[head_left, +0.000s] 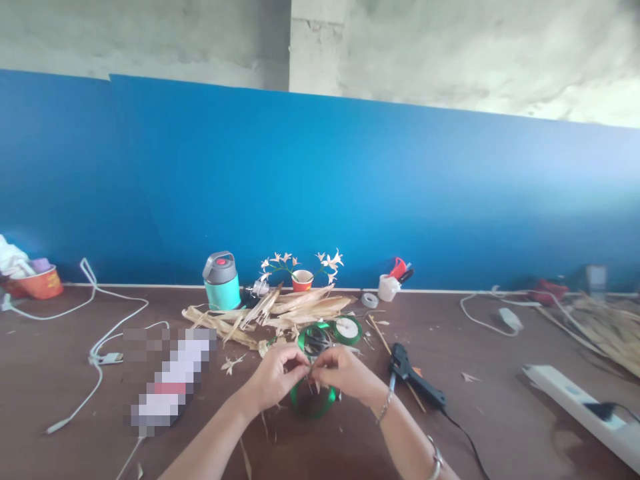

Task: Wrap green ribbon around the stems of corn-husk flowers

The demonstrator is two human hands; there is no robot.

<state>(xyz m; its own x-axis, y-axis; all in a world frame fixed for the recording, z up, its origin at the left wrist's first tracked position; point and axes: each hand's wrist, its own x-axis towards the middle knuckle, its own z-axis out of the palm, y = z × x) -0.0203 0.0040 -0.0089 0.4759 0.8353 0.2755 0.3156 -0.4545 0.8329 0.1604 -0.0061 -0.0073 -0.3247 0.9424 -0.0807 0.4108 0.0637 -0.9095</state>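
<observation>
The dry husks [300,305] look papery and matt, the green ring [329,405] glossy, the glue gun [423,385] plastic, the bracelet [385,407] shiny metal, the wall [450,60] rough.

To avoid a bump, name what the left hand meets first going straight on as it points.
The left hand would probably meet the right hand first, though depth between them is unclear.

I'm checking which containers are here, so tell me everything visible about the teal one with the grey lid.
The teal container stands upright at the back of the brown table, before the blue panel. Its squat, rounded body looks like smooth plastic or painted metal. The grey lid is on, with a red spot and a raised loop handle. Dried husks lie near its base; whether they touch it is unclear.
</observation>
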